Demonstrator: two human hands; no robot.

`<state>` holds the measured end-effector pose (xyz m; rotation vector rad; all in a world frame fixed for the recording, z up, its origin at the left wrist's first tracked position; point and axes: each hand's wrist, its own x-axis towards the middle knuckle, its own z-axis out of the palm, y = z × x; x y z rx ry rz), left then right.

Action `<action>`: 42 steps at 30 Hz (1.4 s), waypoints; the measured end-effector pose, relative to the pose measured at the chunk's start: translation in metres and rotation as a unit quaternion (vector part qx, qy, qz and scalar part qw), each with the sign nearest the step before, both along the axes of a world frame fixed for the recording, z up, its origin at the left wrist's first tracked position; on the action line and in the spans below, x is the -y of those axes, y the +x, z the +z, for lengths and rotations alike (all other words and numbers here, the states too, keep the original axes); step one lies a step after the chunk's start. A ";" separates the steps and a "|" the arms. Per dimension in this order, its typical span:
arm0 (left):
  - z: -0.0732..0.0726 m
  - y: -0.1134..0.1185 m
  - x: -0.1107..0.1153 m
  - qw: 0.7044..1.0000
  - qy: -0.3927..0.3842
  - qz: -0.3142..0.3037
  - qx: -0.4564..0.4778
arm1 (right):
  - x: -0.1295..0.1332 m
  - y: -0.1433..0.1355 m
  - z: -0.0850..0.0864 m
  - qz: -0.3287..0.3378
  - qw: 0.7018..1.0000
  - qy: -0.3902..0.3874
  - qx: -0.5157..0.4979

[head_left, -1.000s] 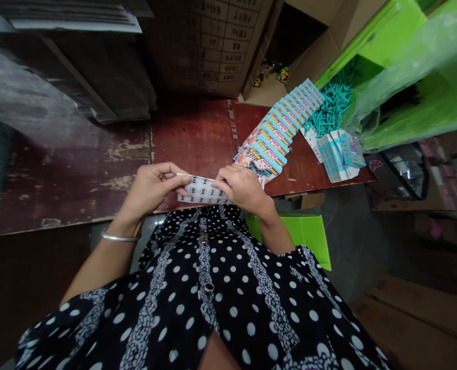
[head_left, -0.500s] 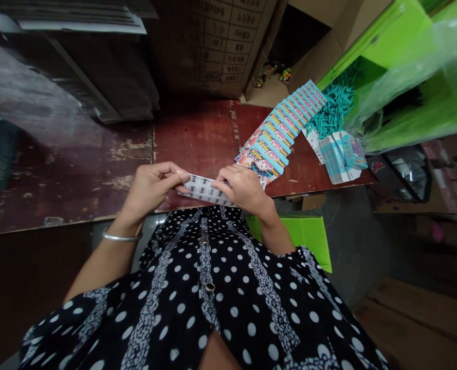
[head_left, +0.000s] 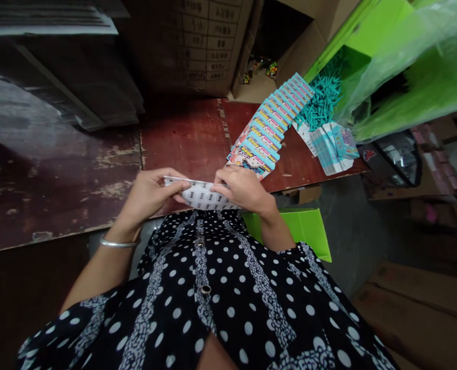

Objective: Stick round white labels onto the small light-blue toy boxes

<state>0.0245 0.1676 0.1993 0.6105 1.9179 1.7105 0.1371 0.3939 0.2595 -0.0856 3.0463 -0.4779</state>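
Observation:
Between my two hands, at the table's front edge, is a sticker sheet (head_left: 202, 197) with rows of round marks and small dark print. My left hand (head_left: 153, 195) pinches its left end between thumb and fingers. At the other end, my right hand (head_left: 245, 189) is closed on the sheet, with the thumb lying along its upper edge. The sheet bows between them. Just beyond my right hand begins a fanned row of printed cards (head_left: 264, 131), light blue with pink and yellow lettering.
A heap of teal plastic pieces (head_left: 321, 100) lies by the green box (head_left: 361, 59). Near it is a stack of blue cards (head_left: 332, 149). Cardboard boxes (head_left: 197, 46) line the back of the red table (head_left: 182, 136). Dark stacked sheets (head_left: 85, 77) stand at left.
The sticker sheet is more curved, and more of its left end shows above my left thumb. My hands stay close to the same place while the view has shifted slightly.

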 end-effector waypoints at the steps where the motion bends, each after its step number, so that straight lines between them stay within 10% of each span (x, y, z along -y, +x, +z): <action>1: 0.000 -0.002 0.002 1.000 -0.001 0.022 -0.014 | -0.007 0.004 0.003 -0.014 1.000 -0.009 0.007; 15: -0.003 -0.006 0.010 0.992 0.040 0.116 -0.015 | -0.043 0.021 -0.032 -0.141 0.869 -0.472 -0.052; 42: -0.024 -0.009 0.012 0.962 0.133 0.187 -0.147 | -0.033 0.010 -0.057 -0.204 0.766 -0.584 -0.174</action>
